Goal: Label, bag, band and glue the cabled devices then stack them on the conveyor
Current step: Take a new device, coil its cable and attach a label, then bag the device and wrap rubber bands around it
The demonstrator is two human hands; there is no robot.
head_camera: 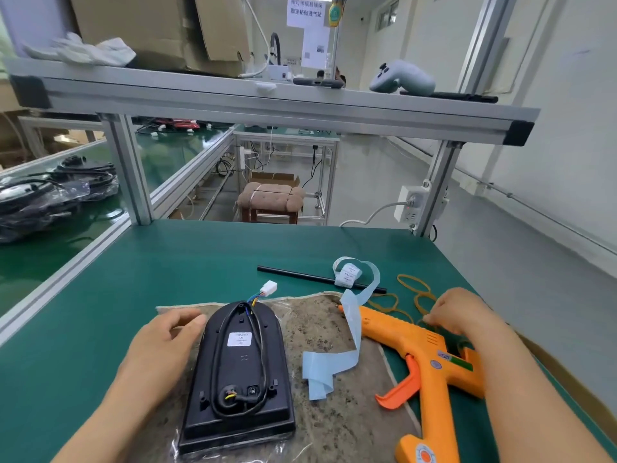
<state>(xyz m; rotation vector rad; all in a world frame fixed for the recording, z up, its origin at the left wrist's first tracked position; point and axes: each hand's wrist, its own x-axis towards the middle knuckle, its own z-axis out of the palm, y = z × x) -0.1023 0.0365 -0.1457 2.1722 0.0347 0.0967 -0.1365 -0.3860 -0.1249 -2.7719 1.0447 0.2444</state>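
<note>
Judging banding next: device (pixel 240 372) on mat (pixel 320 329), mid-surface (pixel 200 255), white label (pixel 239 339) on, clear bag (pixel 182 444) around its base. Left hand (pixel 163 345) loose beside it, gripping nothing; right hand (pixel 464 312) pinching rubber band (pixel 421 297). We reckon banding, gluing, stacking on conveyor (pixel 50 262) remain.

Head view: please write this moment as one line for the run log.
left hand beside black device | right hand pinching at rubber bands | glue gun lying unheld | white label on device
</note>
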